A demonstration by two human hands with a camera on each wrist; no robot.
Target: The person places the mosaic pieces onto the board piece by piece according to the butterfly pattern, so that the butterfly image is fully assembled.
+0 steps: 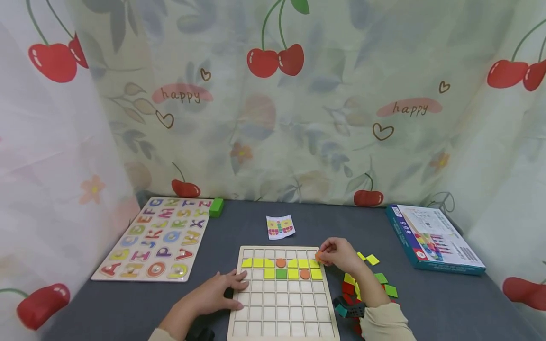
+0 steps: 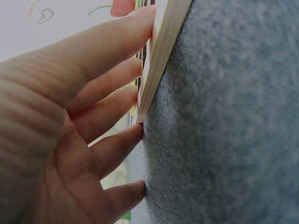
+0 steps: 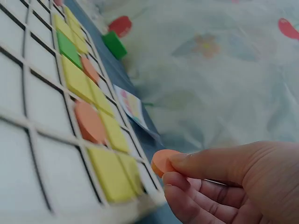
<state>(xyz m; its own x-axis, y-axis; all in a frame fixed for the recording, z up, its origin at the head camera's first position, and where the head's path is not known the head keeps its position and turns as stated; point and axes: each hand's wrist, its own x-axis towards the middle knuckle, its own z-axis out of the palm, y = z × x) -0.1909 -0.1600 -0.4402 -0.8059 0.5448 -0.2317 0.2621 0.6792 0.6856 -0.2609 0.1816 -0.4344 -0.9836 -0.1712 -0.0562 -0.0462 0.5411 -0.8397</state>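
"What does the person's right hand (image 1: 341,255) grasp?"

"A flat, round orange disc (image 3: 160,161) — pinched between thumb and fingers, held up by the far right corner of the pale wooden board with square cells (image 1: 269,299)."

"And the left hand (image 1: 215,292)?"

"Relaxed, its fingers spread and mostly straight. It touches the board's left edge."

"What lies in the cells?"

"Two rows of pieces. The farther one runs three yellow tiles (image 1: 258,263), an inset orange disc (image 1: 280,263), then three more yellow ones. The nearer has, left to right, a yellow tile, a square green tile (image 1: 281,273), another yellow, a second inset disc and a last yellow."

"Any loose pieces?"

"Flat loose tiles in yellow, red and green (image 1: 372,259), scattered right of the board, some partly hidden by the right forearm (image 1: 371,286)."

"And farther off?"

"Just beyond the board lies a small white paper card with a colourful winged figure (image 1: 280,227). At the left, a pale alphabet board (image 1: 141,279) has a green block (image 1: 216,207) by its far right corner; a teal-edged box (image 1: 435,239) lies at the right — on the same dark grey tabletop (image 1: 234,227)."
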